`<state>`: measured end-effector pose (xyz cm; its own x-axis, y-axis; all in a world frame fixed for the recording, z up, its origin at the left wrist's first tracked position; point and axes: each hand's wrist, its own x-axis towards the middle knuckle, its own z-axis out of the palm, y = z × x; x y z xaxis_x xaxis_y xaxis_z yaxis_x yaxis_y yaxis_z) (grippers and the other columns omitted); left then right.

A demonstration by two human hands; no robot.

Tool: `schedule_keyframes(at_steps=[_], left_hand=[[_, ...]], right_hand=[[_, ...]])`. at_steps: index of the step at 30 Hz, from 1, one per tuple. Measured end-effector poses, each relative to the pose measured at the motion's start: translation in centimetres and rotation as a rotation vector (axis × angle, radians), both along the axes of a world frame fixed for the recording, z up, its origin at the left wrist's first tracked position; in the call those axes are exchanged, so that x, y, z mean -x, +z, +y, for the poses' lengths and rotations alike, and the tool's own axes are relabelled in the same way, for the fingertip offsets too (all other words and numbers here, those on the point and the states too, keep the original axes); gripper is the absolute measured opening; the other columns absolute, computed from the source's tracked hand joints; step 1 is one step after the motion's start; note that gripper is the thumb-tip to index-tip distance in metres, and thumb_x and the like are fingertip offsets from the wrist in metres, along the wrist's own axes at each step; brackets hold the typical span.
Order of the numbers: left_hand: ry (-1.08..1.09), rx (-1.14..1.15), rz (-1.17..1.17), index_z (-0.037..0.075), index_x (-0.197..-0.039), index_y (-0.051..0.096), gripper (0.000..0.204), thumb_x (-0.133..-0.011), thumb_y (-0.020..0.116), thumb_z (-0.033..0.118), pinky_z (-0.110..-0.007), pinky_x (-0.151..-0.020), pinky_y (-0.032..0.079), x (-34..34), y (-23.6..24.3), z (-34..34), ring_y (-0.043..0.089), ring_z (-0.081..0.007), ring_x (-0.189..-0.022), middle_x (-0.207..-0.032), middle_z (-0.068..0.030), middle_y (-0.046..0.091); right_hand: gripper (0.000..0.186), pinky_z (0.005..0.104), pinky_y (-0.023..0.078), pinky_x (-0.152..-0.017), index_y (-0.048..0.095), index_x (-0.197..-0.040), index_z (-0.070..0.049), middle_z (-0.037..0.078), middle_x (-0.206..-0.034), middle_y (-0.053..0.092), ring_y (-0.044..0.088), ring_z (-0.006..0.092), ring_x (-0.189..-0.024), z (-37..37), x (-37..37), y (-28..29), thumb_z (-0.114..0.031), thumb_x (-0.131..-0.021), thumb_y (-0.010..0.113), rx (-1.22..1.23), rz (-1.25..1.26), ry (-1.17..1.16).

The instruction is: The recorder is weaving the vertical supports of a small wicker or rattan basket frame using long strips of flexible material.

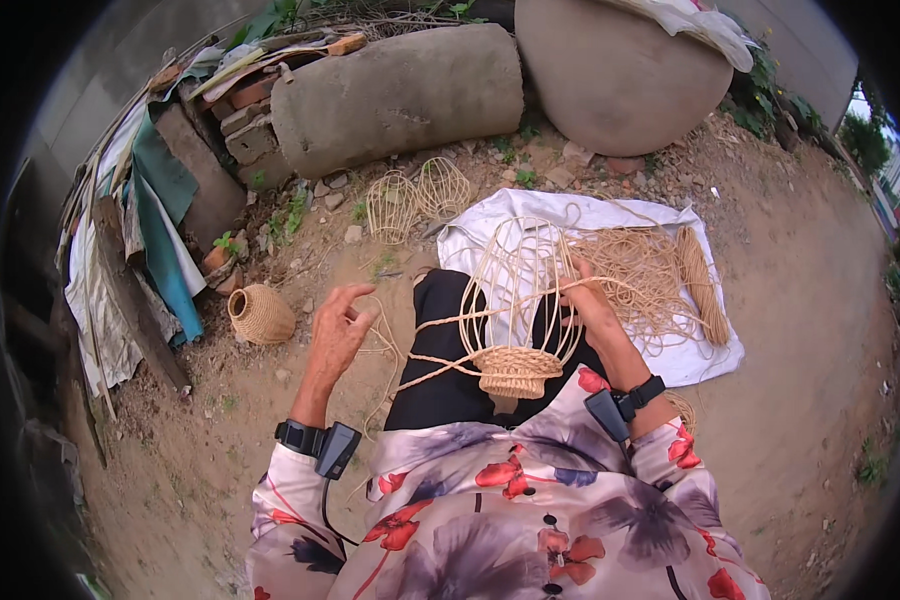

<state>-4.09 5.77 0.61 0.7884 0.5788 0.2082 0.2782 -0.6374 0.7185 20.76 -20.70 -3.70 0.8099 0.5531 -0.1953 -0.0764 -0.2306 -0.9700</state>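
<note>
Between my knees stands a half-woven basket (516, 372), its bottom-end band of tan cord tightly woven and its pale bare ribs (511, 240) rising in an open cage. My right hand (592, 302) is closed around the ribs on the right side, with a strand of cord (530, 299) crossing to it. Off to the left, my left hand (340, 325) is raised with loosely bent fingers apart. A thin cord (382, 335) hangs right beside its fingertips; contact is unclear. Two loose cord ends (432, 368) stick out leftward from the weaving.
A white sheet (715, 368) at right bears a tangled heap of cord (625, 265) and a bundled hank (703, 290). Two bare rib frames (392, 208) lie ahead. A finished woven pot (261, 314) sits at left. Concrete cylinder (400, 98), bricks and boards line the back.
</note>
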Motion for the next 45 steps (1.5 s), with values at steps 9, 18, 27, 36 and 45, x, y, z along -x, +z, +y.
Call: schedule_keyframes(at_steps=[9,18,27,36,45], left_hand=[[-0.454,-0.346,-0.155,0.001,-0.094,0.065,0.012,-0.083,0.064,0.007,-0.038,-0.069,0.05,-3.2,-2.0,-7.6,0.061,-0.0309,-0.078,-0.081,-0.013,0.06],[-0.364,-0.21,-0.223,0.0,-0.095,0.065,0.014,-0.082,0.064,0.005,-0.038,-0.071,0.05,-1.8,-3.0,-7.5,0.062,-0.0301,-0.08,-0.085,-0.0138,0.063],[-0.078,-0.419,-0.062,0.001,-0.089,0.067,0.01,-0.084,0.063,0.009,-0.043,-0.076,0.046,-0.7,-5.1,-0.3,0.057,-0.0334,-0.085,-0.088,-0.0145,0.06],[0.358,0.663,-0.322,0.004,-0.103,0.065,0.018,-0.091,0.063,0.017,-0.025,-0.063,0.053,9.2,-6.0,9.7,0.062,-0.0109,-0.071,-0.08,-0.0036,0.065],[-0.377,0.982,-0.239,0.0,-0.108,0.058,0.025,-0.096,0.058,0.021,-0.022,-0.066,0.056,-2.1,2.4,-4.7,0.065,-0.0089,-0.072,-0.091,-0.0051,0.065]], right_hand=[[0.071,0.0327,0.044,-0.059,0.034,-0.141,-0.009,0.012,-0.11,0.058,0.054,0.019,-0.091,0.2,0.3,0.3,-0.035,-0.08,0.06,0.019,0.014,0.0],[0.065,0.0458,0.046,-0.072,0.038,-0.138,-0.01,0.012,-0.111,0.054,0.05,0.0252,-0.1,0.0,-0.2,-0.3,-0.031,-0.081,0.06,0.018,0.072,0.016],[0.056,0.0401,0.049,-0.072,0.045,-0.132,-0.016,0.003,-0.111,0.055,0.05,0.0177,-0.095,-2.0,-0.4,0.2,-0.035,-0.082,0.058,-0.087,0.132,-0.007],[0.058,0.0412,0.054,-0.074,0.043,-0.13,-0.01,0.005,-0.109,0.053,0.056,0.0209,-0.098,-1.2,-2.3,-0.6,-0.036,-0.082,0.06,-0.147,0.308,0.104],[0.064,0.0338,0.05,-0.073,0.043,-0.133,-0.007,0.005,-0.108,0.053,0.053,0.0167,-0.093,3.2,0.3,-0.7,-0.035,-0.079,0.061,-0.128,0.185,0.191]])
